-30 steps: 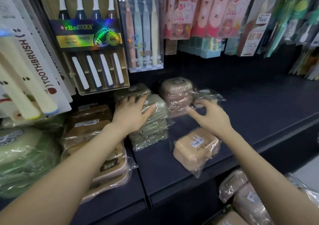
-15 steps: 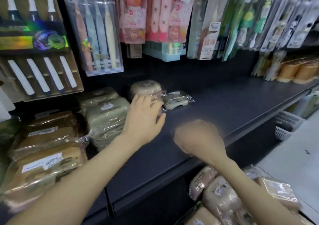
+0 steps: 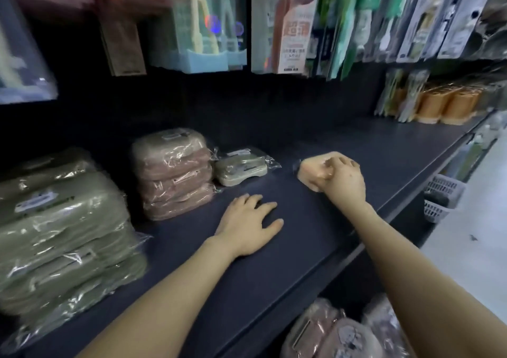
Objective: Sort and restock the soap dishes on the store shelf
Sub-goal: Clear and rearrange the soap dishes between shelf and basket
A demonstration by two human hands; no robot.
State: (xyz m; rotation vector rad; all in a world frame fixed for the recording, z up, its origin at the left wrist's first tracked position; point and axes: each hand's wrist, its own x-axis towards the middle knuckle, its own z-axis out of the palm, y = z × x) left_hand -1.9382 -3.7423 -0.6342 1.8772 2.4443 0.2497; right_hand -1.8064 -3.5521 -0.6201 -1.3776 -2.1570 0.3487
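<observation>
Glossy crinkled plastic wraps the soap dishes (image 3: 172,174); matt shelf (image 3: 274,248).

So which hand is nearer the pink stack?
Left. The left hand lies flat on the shelf just right of the pink stack; the right hand grips a peach dish farther right, past the cream dish.

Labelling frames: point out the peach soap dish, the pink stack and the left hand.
peach soap dish (image 3: 307,172), head view, left end.
pink stack (image 3: 175,178), head view, middle dish.
left hand (image 3: 247,228), head view, its back.

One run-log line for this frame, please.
left hand: flat on shelf, empty | right hand: grips wrapped peach soap dish on shelf, right of cream dish | release: not yet
</observation>
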